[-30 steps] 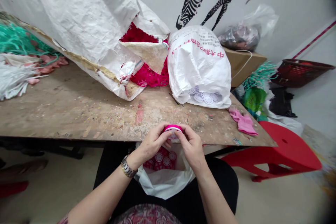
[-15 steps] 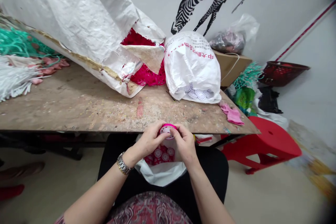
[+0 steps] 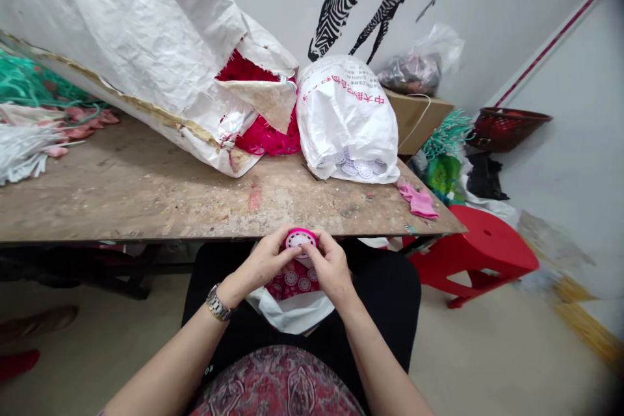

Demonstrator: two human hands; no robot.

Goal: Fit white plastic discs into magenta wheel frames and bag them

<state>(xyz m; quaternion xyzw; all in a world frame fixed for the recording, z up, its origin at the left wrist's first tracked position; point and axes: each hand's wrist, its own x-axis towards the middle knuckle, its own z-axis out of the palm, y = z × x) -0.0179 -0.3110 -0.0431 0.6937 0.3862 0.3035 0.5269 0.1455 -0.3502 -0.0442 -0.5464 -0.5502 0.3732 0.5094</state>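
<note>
A pink-rimmed disc (image 3: 301,240) is being pinched at opposite edges by the grips of left hand (image 3: 263,264) and right hand (image 3: 332,268), seemingly for steadiness, just off the bench (image 3: 146,208) edge, above a lap bag (image 3: 292,311) of like discs.

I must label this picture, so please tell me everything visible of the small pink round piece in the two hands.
The pink round piece is a small disc, plastic by its look: a pink rim around a white patterned face, turned up toward the camera. It is held in front of the near edge of the wooden table, above a white bag of similar discs. The left hand pinches its left side, the right hand its right side. Finer detail is too small to tell.
</note>
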